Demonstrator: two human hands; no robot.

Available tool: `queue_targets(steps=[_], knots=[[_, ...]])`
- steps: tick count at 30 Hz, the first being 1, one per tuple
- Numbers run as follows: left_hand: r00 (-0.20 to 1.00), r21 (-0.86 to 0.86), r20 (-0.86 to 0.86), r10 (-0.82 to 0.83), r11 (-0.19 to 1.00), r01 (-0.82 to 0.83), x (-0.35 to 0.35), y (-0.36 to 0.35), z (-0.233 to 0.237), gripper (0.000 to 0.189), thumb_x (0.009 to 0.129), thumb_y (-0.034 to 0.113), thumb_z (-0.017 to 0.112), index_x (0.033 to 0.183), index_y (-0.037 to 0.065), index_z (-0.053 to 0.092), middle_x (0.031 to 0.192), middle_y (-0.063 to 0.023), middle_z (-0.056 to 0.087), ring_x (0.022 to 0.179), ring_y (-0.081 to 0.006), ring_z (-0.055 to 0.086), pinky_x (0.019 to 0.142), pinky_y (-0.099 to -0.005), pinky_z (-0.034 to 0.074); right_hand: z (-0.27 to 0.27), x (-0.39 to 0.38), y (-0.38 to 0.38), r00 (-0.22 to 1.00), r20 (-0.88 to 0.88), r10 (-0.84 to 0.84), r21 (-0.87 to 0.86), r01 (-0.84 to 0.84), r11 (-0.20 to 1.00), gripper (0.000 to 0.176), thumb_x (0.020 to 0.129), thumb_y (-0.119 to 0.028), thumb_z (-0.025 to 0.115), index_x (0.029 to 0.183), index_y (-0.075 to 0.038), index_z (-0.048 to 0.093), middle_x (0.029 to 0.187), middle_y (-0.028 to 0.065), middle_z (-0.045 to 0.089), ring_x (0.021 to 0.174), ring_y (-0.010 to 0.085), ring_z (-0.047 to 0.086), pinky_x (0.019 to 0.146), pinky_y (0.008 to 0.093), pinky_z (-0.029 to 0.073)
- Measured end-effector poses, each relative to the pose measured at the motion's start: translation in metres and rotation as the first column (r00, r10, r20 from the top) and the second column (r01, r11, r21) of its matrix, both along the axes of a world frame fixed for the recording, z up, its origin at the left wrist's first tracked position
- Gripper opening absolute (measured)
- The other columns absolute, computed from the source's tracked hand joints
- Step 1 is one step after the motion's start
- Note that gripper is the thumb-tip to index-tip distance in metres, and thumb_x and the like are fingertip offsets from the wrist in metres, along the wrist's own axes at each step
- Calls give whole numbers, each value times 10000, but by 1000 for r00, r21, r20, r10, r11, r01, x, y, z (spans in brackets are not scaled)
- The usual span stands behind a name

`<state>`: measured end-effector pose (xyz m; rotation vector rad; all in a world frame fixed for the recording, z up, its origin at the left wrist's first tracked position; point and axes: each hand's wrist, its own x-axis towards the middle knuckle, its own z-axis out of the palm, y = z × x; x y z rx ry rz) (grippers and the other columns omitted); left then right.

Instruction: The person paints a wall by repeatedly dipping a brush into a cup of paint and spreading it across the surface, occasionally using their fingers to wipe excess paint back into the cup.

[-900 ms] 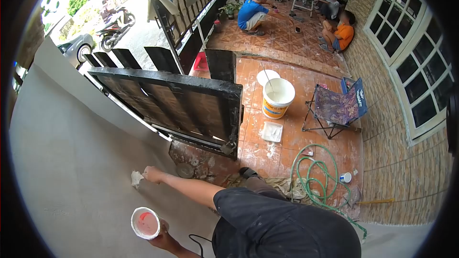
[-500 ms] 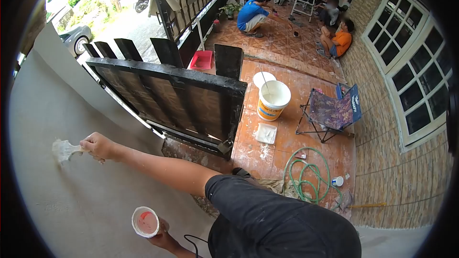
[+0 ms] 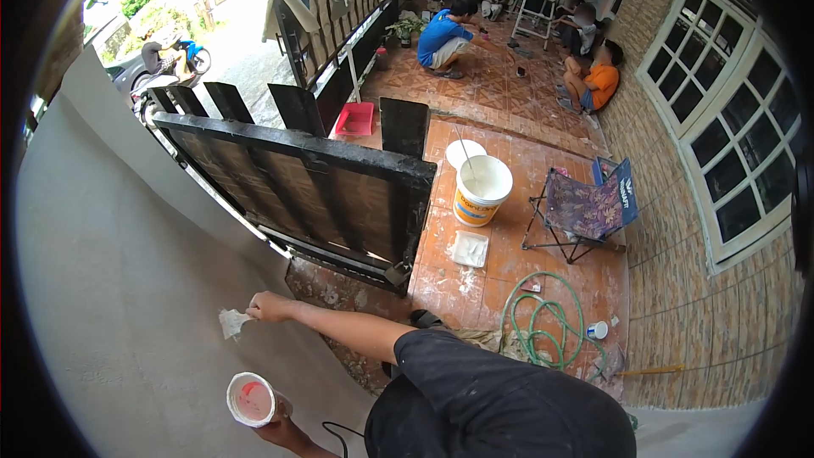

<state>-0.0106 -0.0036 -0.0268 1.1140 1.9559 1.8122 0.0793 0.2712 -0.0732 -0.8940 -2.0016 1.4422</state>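
brush (image 3: 231, 321) handle is totally buried in the fingers of my right hand (image 3: 270, 307), only the bristle end pokes out. my left hand (image 3: 275, 432) is mostly hidden behind the cup (image 3: 251, 399) it grips, wrist runs off the bottom edge, same as that black cable (image 3: 332, 426). motorbike (image 3: 174, 59) out back is half behind the gate (image 3: 297, 174), people (image 3: 445, 34) up there too small to tell what they're handling
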Motion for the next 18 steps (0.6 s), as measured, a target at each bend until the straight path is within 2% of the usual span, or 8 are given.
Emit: queue_targets(steps=[2, 6, 8, 9, 11, 14, 15, 18], knots=[[992, -6, 126, -2, 1000, 3, 0, 2, -1, 735, 720, 93, 830, 1351, -29, 475, 1287, -138, 571, 1166, -250, 570, 1037, -403, 432, -14, 9, -3, 997, 28, -75, -2, 75, 997, 375, 953, -332, 547, 864, -6, 710, 796, 219, 685, 725, 352, 648, 706, 428, 486], [990, 25, 143, -22, 1000, 19, 6, 13, -2, 745, 711, 100, 834, 1351, -24, 475, 1275, -138, 573, 1153, -244, 575, 1031, -399, 435, 27, -2, -4, 985, -90, -151, -74, 144, 987, 395, 963, -328, 537, 840, 17, 685, 734, 196, 663, 737, 311, 662, 728, 439, 478], [994, 44, 104, -44, 998, 40, 1, 17, -10, 752, 703, 124, 835, 1346, -27, 476, 1256, -136, 582, 1125, -244, 593, 1005, -391, 456, 47, -22, 3, 951, -279, -137, 2, 143, 990, 412, 1000, -345, 520, 840, 9, 656, 606, 109, 586, 588, 210, 613, 594, 385, 474], [994, 45, 104, -42, 998, 38, 1, 18, -11, 752, 703, 124, 835, 1346, -27, 476, 1256, -136, 582, 1125, -244, 593, 1005, -391, 456, 69, -21, 1, 951, -279, -134, 3, 141, 990, 412, 1000, -345, 520, 840, 9, 656, 606, 109, 586, 588, 210, 613, 594, 385, 474], [996, 3, 73, -41, 999, 41, -1, 20, -11, 729, 707, 150, 829, 1326, -35, 491, 1221, -136, 599, 1079, -241, 615, 960, -378, 485, 126, -6, -3, 852, -523, 0, -296, -182, 938, 413, 1029, -385, 502, 846, -35, 622, 537, 1, 467, 445, 100, 480, 445, 290, 402], [999, 71, 31, -19, 997, 17, 1, 24, -8, 694, 711, 144, 823, 1303, -41, 511, 1195, -139, 612, 1037, -238, 632, 928, -372, 503, 150, 4, 0, 791, -612, 8, -210, -173, 962, 406, 1040, -415, 489, 848, -75, 600, 526, -57, 403, 384, 46, 373, 377, 227, 331], [999, 73, 33, -17, 997, 14, -1, 24, -11, 694, 711, 144, 823, 1303, -41, 511, 1195, -139, 612, 1037, -238, 632, 928, -372, 503, 154, 14, 0, 791, -611, 7, -212, -172, 962, 398, 1035, -403, 502, 837, -71, 600, 536, -57, 402, 410, 49, 388, 397, 239, 349], [997, 9, 35, -66, 998, 66, -10, 19, -19, 670, 761, 88, 797, 1342, -15, 481, 1280, -133, 580, 1168, -248, 577, 1038, -391, 437, 139, 50, -13, 828, -559, -52, -270, -123, 955, 364, 1033, -383, 510, 846, -84, 599, 562, -59, 410, 430, 44, 390, 402, 235, 336]])
